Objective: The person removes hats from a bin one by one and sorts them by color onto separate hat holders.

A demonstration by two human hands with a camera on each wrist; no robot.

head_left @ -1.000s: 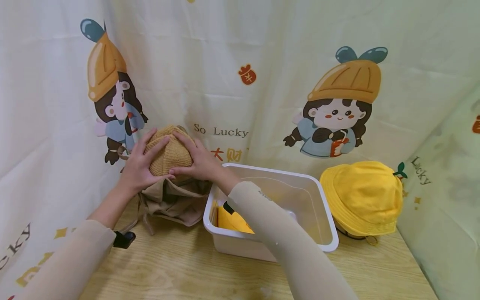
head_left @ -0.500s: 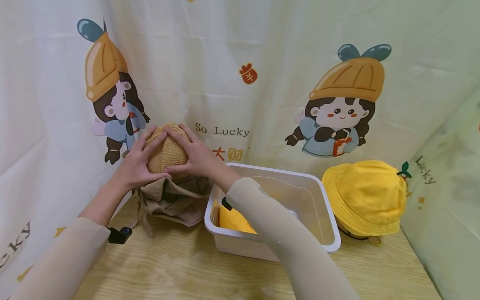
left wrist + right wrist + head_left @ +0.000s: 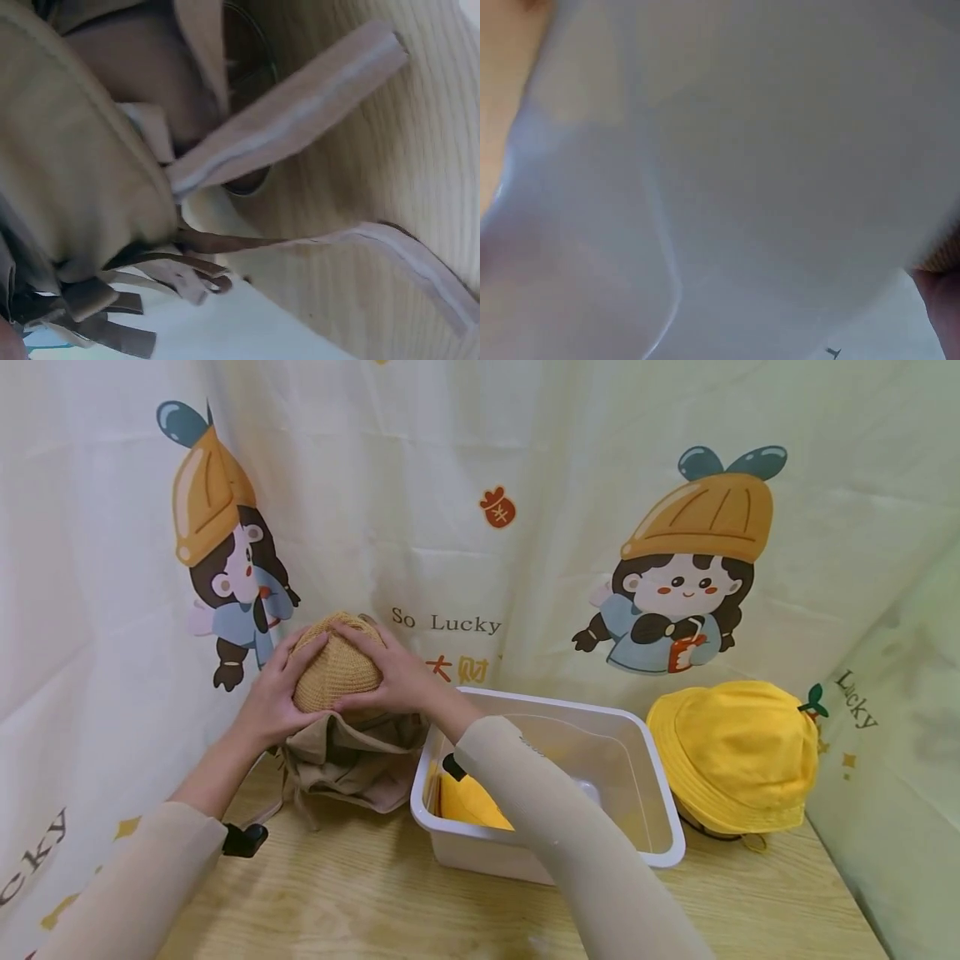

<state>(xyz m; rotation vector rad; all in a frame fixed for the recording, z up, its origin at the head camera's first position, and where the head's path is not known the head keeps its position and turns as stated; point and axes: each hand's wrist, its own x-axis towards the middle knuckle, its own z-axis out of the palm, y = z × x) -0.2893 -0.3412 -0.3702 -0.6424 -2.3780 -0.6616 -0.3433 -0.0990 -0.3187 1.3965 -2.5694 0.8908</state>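
In the head view a tan woven hat (image 3: pixel 341 672) is gripped from both sides. My left hand (image 3: pixel 272 697) curls round its left side, and my right hand (image 3: pixel 405 677) holds the right side, with the fingertips of both hands near each other on the crown. Right under it sits a taupe cloth hat (image 3: pixel 367 768) with hanging straps. The left wrist view shows the taupe cloth close up, a loose strap (image 3: pixel 292 109) and a dark round ring (image 3: pixel 259 169) beneath. At the right wrist view's edge, a sliver of the woven hat shows beside part of my right hand (image 3: pixel 946 311).
A white plastic bin (image 3: pixel 555 702) stands right of the taupe hat, under my right forearm, with a yellow item (image 3: pixel 471 803) inside. Further right, a yellow bucket hat (image 3: pixel 738 752) with a green sprout sits on a stand. A printed curtain (image 3: pixel 450 527) hangs behind the wooden table (image 3: pixel 360 893).
Both hands keep their grip on the woven hat in nearly the same place. Fingers shift slightly over the crown, with the two hands' fingertips a little closer together. The other things stay put.
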